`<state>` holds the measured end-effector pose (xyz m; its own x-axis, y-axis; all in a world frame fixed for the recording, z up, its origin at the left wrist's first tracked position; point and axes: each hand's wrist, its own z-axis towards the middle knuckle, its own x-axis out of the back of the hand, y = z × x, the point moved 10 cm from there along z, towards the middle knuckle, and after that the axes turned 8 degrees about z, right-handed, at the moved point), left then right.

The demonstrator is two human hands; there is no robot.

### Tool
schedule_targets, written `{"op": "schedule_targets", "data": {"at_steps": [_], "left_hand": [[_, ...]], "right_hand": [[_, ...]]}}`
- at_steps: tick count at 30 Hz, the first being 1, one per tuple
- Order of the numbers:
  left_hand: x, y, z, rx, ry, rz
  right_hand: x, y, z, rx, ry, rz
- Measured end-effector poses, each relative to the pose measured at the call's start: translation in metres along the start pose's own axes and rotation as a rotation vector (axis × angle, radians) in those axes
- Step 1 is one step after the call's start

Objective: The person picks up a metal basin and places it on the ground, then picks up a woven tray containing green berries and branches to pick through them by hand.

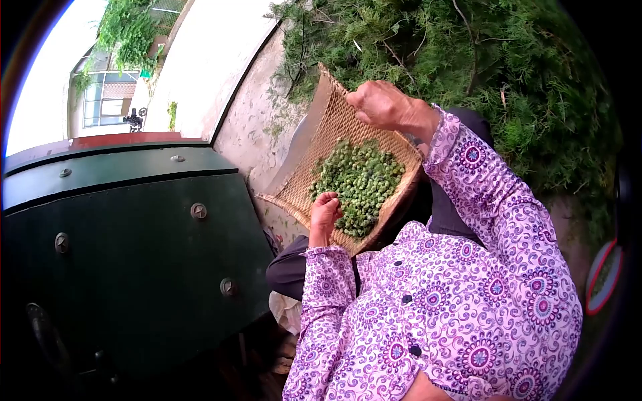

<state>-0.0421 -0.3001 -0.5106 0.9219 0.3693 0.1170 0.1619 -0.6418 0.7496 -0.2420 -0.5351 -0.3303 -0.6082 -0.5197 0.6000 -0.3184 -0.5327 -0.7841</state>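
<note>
A woven winnowing basket (pixel 306 155) rests tilted across my lap, with a heap of small green cones (pixel 366 184) and leafy bits in its lower part. My left hand (pixel 324 210) is over the near left side of the heap, thumb and fingers pinched together. Whatever those fingertips hold is too small to make out. At the upper right edge of the basket, my right hand (pixel 388 105) is closed around the rim, its fingertips partly hidden.
A large pile of green conifer branches (pixel 428 47) lies beyond and right of the basket. On the left stands a dark green metal panel (pixel 134 247) with round studs. Concrete ground (pixel 257 100) shows between them. A red-edged round object (pixel 604 277) is at far right.
</note>
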Motion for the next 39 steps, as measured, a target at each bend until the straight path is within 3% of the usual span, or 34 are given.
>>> {"op": "schedule_targets", "data": {"at_steps": [3, 10, 12, 14, 16, 18, 20, 22, 24, 26, 32, 34, 35, 36, 37, 38, 39], "left_hand": [[0.025, -0.019, 0.002, 0.018, 0.092, 0.073], [0.030, -0.053, 0.010, -0.024, 0.287, 0.656], [0.013, -0.028, 0.008, -0.317, 0.420, 1.072], [0.002, -0.028, 0.005, -0.253, 0.380, 1.126], [-0.013, -0.023, 0.004, -0.319, 0.340, 1.320], [-0.011, -0.025, 0.006, -0.379, 0.348, 1.330], [-0.003, -0.047, 0.015, -0.239, 0.238, 1.321], [0.003, -0.049, 0.015, -0.272, 0.256, 1.343], [0.020, -0.050, 0.014, -0.235, 0.247, 1.047], [0.035, -0.063, 0.013, -0.067, 0.160, 0.404], [0.030, -0.018, 0.012, -0.131, 0.224, 0.246], [0.028, -0.024, 0.030, -0.118, 0.187, 0.299], [0.032, -0.023, 0.040, -0.178, 0.297, 0.595], [0.027, -0.014, 0.044, -0.240, 0.406, 0.891], [0.019, -0.010, 0.040, -0.160, 0.420, 0.912], [0.016, -0.015, 0.052, -0.258, 0.436, 1.071], [0.004, -0.008, 0.046, -0.195, 0.399, 1.118]], "right_hand": [[-0.003, 0.007, 0.000, 0.046, 0.031, -0.001], [-0.005, 0.013, 0.001, -0.010, 0.008, 0.055], [-0.001, 0.010, 0.000, 0.002, 0.029, 0.052], [0.001, 0.006, -0.001, 0.019, 0.012, 0.012], [-0.002, 0.009, 0.001, 0.004, 0.004, -0.005], [-0.009, 0.011, 0.006, -0.003, -0.006, -0.014], [-0.011, 0.008, 0.011, 0.041, 0.024, -0.052], [-0.009, 0.000, 0.014, 0.037, 0.005, -0.083], [-0.009, -0.003, 0.011, 0.031, -0.015, -0.117], [-0.006, -0.007, 0.010, 0.061, 0.003, -0.057], [-0.009, -0.004, 0.013, 0.030, -0.027, -0.114], [-0.008, -0.008, 0.013, 0.128, 0.077, -0.159], [-0.003, -0.015, 0.010, 0.229, 0.180, -0.202], [-0.005, -0.012, 0.010, 0.228, 0.178, -0.209], [-0.005, -0.008, 0.011, 0.205, 0.173, -0.151], [-0.005, -0.004, 0.013, 0.182, 0.168, -0.092], [-0.005, -0.007, 0.013, 0.194, 0.152, -0.141]]}}
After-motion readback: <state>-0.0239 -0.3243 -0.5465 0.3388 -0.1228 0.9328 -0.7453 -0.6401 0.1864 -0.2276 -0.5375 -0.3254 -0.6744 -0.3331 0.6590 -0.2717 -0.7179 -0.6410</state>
